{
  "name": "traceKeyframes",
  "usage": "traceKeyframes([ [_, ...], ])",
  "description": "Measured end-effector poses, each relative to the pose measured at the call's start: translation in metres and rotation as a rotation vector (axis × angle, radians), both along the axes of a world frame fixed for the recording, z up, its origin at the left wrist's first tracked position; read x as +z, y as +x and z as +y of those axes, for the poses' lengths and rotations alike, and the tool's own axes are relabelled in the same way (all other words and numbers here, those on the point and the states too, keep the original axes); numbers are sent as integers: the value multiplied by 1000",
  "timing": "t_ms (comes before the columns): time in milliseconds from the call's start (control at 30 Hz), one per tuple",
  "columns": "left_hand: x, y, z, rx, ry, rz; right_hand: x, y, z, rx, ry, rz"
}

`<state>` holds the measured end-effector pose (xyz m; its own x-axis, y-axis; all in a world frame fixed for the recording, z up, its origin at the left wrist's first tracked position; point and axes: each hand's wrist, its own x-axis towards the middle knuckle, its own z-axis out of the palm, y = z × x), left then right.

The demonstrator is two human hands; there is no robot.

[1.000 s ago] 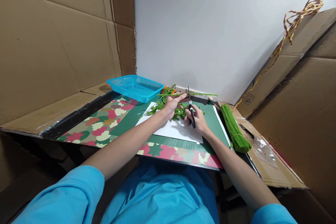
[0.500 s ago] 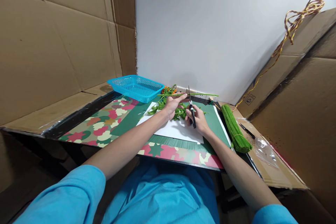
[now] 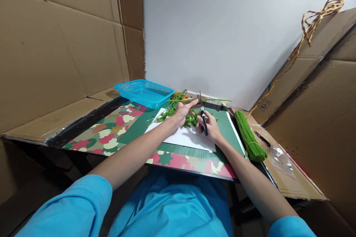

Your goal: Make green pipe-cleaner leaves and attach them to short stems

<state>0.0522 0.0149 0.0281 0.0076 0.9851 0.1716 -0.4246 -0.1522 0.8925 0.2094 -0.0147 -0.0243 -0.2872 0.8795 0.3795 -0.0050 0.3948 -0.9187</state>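
My left hand (image 3: 184, 112) is closed on a long green pipe cleaner (image 3: 217, 100), which lies level and sticks out on both sides of the fingers. My right hand (image 3: 209, 125) grips black-handled scissors (image 3: 202, 110), blades pointing up. The blades cross the pipe cleaner just right of my left fingertips; whether they are parted I cannot tell. Beneath both hands, green leafy pieces (image 3: 190, 120) are heaped on a white sheet (image 3: 183, 139), partly hidden by the hands.
A blue plastic basket (image 3: 158, 103) stands at the back left, beside orange flowers (image 3: 175, 95). To the right lie a tied bundle of green pipe cleaners (image 3: 249, 137), a black pen-like tool (image 3: 262, 139) and a clear plastic bag (image 3: 282, 161). Cardboard walls (image 3: 69, 37) flank the table.
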Motion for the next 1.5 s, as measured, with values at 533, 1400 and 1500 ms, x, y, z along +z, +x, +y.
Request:
traceKeyframes([
  [533, -2, 0, 3, -11, 0, -8, 2, -1, -2, -10, -9, -9],
  [1400, -3, 1, 5, -17, -28, -68, 2, 0, 1, -78, -85, 106],
  [1500, -4, 1, 5, -12, -27, -71, 5, -2, -1, -64, -78, 88],
])
